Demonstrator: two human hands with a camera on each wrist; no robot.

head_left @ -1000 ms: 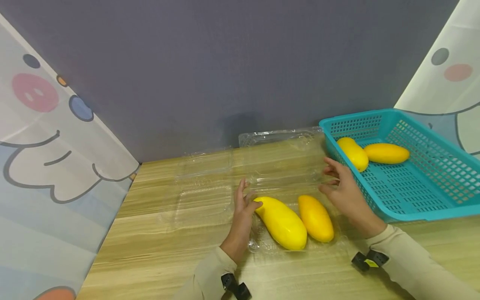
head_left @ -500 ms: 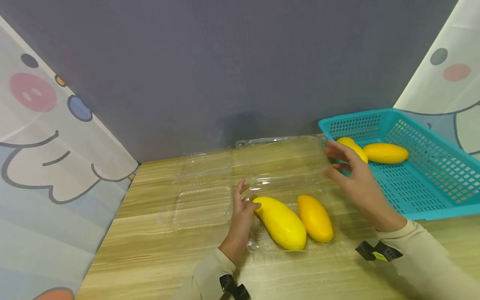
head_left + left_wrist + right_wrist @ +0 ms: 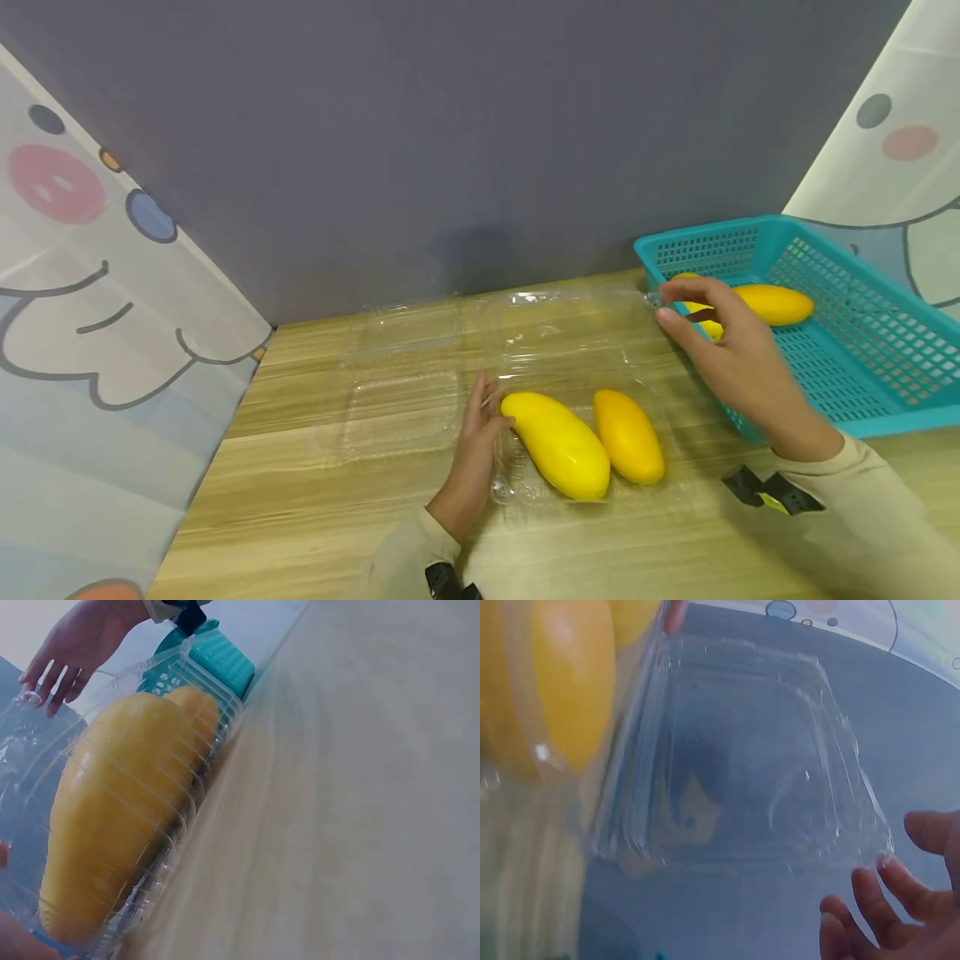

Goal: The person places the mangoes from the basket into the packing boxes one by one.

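A clear plastic clamshell container (image 3: 517, 500) stands on the table with two yellow mangoes in its base, a large pale one (image 3: 558, 450) and a smaller, deeper yellow one (image 3: 628, 437). My left hand (image 3: 472, 454) holds the container's left side, thumb at the rim beside the large mango. The container's lid (image 3: 562, 321) is raised at the back. My right hand (image 3: 738, 354) is at the lid's right corner, where fingertips (image 3: 891, 862) touch the edge in the right wrist view. The thumb (image 3: 930, 829) stands apart from those fingers there.
A second clear container (image 3: 401, 408) lies opened on the left. At right, a teal basket (image 3: 847, 367) holds another mango (image 3: 776, 304) and a yellow fruit (image 3: 705, 321) partly behind my right hand. A grey panel (image 3: 450, 150) rises behind the wooden table (image 3: 300, 500).
My right hand has moved right and up to the lid's corner. The lid has swung up from its laid-back position. My left hand has stayed at the container's left side.
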